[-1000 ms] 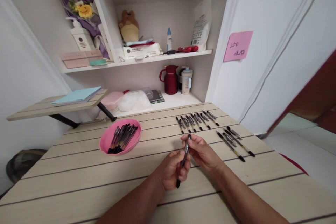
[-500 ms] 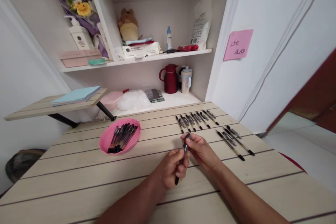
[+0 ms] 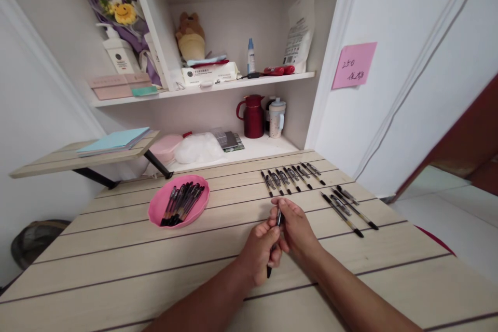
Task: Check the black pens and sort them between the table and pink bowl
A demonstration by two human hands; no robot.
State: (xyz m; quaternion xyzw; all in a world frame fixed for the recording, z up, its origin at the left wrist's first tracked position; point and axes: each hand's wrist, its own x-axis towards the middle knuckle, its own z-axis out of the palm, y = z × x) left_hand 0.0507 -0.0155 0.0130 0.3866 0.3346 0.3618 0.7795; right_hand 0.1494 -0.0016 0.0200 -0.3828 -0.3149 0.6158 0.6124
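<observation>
My left grip is curled shut round the lower barrel of a slim black-and-clear plastic pen, and the pen's dark tip pokes out below my fingers. My right grip is pinched on the pen's upper end with thumb and forefinger closed on it, and it touches the left grip. The pen is tilted, its top leaning away from me, and I hold it just over the pale slatted wooden desk. Just beyond both grips a neat row of similar black pens lies side by side on the desk. Near the right grip, off to its right, a few more slanted pens lie on the boards. Well to the left of the left grip, and a little beyond it, a round pink plastic dish holds a bundle of black pens.
</observation>
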